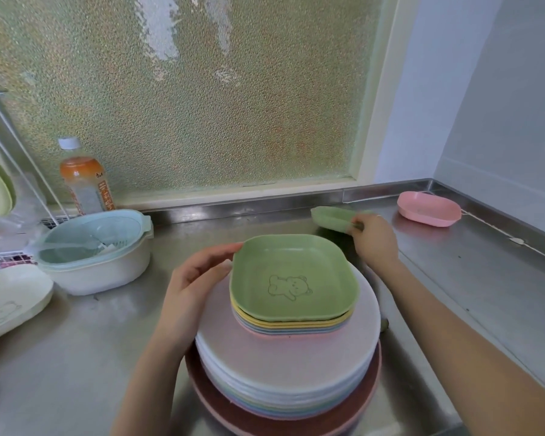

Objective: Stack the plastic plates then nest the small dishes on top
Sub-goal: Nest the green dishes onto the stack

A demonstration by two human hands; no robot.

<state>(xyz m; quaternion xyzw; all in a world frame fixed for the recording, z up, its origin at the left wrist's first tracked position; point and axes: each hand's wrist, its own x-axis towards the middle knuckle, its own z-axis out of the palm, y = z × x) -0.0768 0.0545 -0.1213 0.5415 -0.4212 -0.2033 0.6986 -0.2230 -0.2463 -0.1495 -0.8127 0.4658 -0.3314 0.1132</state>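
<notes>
Over at the far left of the frame, a pale cream dish [10,297] with a faint bear outline lies on the steel counter [85,341], partly cut off by the edge. Just right of it stands a white tub with a light blue strainer [95,247] set inside, and behind that, against the frosted window [186,99], a bottle [84,180] of orange drink with a white cap.

Lower centre, the stack of round plates [283,376] sits on the counter, a dark reddish one at the bottom and pale pastel ones above. On top of them the small square dishes [291,275] are nested, pink lowest, then blue and yellow, with a green bear-print one uppermost. The left hand [192,284] is at the left side of this pile, fingers loosely curved, its fingertips touching the green top dish's upper left rim; the hand looks relaxed rather than clamped.

Further right and higher in the frame, the right hand [375,239] reaches toward the back of the counter and pinches the near edge of another green dish [334,217], which looks blurred and slightly tilted. Whether that dish is touching the counter I cannot tell.

At the upper right, well apart from the pile, a pink dish [428,209] rests on the counter near the corner of the wall.
</notes>
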